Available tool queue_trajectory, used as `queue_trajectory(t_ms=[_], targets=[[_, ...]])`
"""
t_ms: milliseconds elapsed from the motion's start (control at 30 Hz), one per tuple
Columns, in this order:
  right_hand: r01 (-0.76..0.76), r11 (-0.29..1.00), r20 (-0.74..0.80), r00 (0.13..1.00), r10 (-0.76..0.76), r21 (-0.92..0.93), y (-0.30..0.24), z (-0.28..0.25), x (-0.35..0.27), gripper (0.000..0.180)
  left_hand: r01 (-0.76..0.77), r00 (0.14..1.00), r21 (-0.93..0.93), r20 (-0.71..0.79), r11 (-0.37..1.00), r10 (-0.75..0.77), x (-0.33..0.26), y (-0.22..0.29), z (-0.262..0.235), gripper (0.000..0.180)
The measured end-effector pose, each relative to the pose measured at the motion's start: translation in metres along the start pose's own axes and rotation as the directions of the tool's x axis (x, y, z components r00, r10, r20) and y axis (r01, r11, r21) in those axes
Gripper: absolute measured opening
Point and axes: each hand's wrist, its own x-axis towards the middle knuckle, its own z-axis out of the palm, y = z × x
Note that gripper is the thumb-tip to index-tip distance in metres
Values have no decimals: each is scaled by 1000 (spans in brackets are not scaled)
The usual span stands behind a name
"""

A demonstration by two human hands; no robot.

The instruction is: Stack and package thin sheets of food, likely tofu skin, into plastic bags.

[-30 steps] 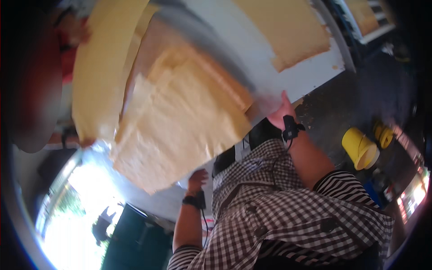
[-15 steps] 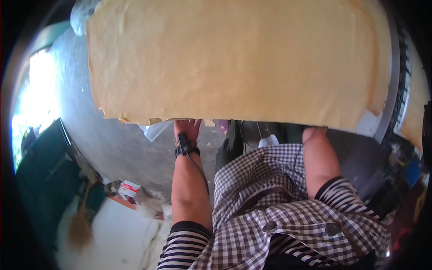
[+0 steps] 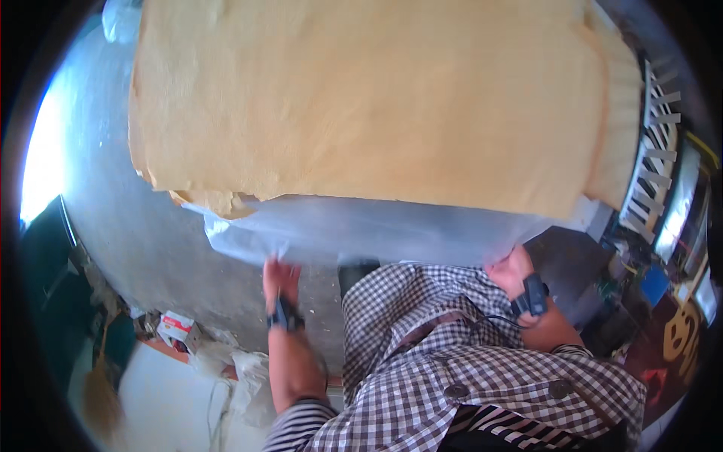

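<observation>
A clear plastic sheet (image 3: 376, 227) hangs out toward me from under the near edge of a large tan sheet (image 3: 361, 105) with a ragged border. My left hand (image 3: 281, 277) is at the left part of the plastic's near edge, pinching it. My right hand (image 3: 514, 270) is closed on the right part of the same edge, close to my checked apron (image 3: 422, 301). Both hands are slightly blurred, and the plastic stretches between them. The tan sheet hides the rest of the plastic.
At the lower left are a broom (image 3: 102, 395) and a red-and-white box (image 3: 178, 328) beside crumpled plastic. A slatted white rack (image 3: 651, 173) stands along the right side of the tan sheet. Farther right is clutter with a blue piece (image 3: 654, 284).
Both hands have come out from under the tan sheet toward me, drawing the plastic sheet into view. The view has shifted slightly.
</observation>
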Motion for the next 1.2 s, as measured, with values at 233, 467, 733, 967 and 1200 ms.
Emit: queue_trajectory(t_ms=[233,467,733,967,1200], targets=[[-10,997,63,998,15,-75,-6,-50,-94,89,-538,722,-41,492,842,486,-283,155,22,42],[-402,913,395,830,395,-69,67,34,19,119,-551,806,-62,221,832,550,-314,176,151,39],[-189,982,431,888,158,28,56,75,85,78,-390,901,118,252,913,352,-282,161,87,61],[13,995,459,887,-57,99,21,36,92,63,-195,912,-54,356,979,202,-182,153,50,88],[325,927,138,926,-352,188,-27,-68,-6,18,136,980,-72,159,988,-123,-94,150,-28,45]])
